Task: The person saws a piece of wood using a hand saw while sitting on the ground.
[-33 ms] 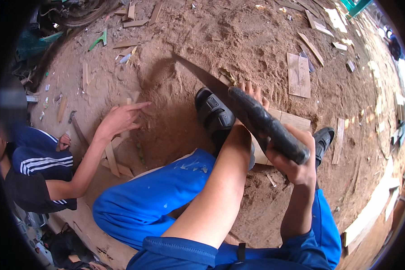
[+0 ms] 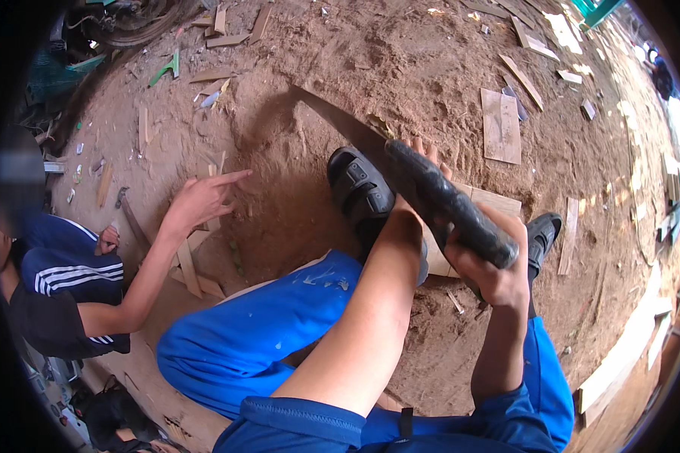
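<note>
My right hand (image 2: 496, 281) is closed around the black handle of a handsaw (image 2: 444, 195). The saw's dark blade slants toward the far left and tapers to a point. My left hand (image 2: 429, 155) lies beyond the saw, which hides most of it; its fingers show past the handle, at the far edge of a pale wooden board (image 2: 497, 202). That board lies low between my feet, partly covered by the saw and my hands. A black sandal (image 2: 360, 185) is on my left foot, close beside the blade. Another sandal (image 2: 542, 232) shows right of the board.
At left a person's hand (image 2: 204, 202) reaches toward my left foot, fingers extended. A hammer (image 2: 132, 219) lies near that person. Wood offcuts, including a square plywood piece (image 2: 501, 127), are scattered over the sandy ground (image 2: 385, 60). Longer planks (image 2: 619, 370) lie at the right.
The saw handle and my right hand have shifted very slightly away from me. My left hand and the board look unchanged.
</note>
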Motion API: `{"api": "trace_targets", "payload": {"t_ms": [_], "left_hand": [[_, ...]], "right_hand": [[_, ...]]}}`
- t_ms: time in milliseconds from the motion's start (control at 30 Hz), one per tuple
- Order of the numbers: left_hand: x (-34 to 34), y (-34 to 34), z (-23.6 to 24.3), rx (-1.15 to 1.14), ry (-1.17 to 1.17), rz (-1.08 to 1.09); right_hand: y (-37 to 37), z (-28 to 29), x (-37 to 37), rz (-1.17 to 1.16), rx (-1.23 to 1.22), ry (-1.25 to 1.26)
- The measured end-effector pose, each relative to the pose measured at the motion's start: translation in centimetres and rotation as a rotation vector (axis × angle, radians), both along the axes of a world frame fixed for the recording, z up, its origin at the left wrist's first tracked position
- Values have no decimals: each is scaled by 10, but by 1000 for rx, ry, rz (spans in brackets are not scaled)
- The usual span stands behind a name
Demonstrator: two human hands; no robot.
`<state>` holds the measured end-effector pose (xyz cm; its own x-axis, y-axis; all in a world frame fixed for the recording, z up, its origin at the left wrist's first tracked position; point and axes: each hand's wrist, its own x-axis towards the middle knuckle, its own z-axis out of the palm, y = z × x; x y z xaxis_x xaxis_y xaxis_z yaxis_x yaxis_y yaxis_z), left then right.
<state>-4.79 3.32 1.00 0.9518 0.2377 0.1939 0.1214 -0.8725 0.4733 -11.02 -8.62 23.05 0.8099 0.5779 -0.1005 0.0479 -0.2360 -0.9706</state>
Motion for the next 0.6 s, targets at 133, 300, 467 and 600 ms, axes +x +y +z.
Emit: {"api": "trace_targets", "payload": {"t_ms": [133,300,467,600], "left_hand": [[-22,53,-66,277,-20,156],[-7,14,-2,132,142,-20],[-9,33,18,74,304,48],[-12,35,18,177,422,-9]], "right_hand": [[39,1,-4,-35,103,123],[7,-9,6,-240,33,31],[19,-2,3,-317,53,-22],[16,8,-1,-207,-15,-43]]}}
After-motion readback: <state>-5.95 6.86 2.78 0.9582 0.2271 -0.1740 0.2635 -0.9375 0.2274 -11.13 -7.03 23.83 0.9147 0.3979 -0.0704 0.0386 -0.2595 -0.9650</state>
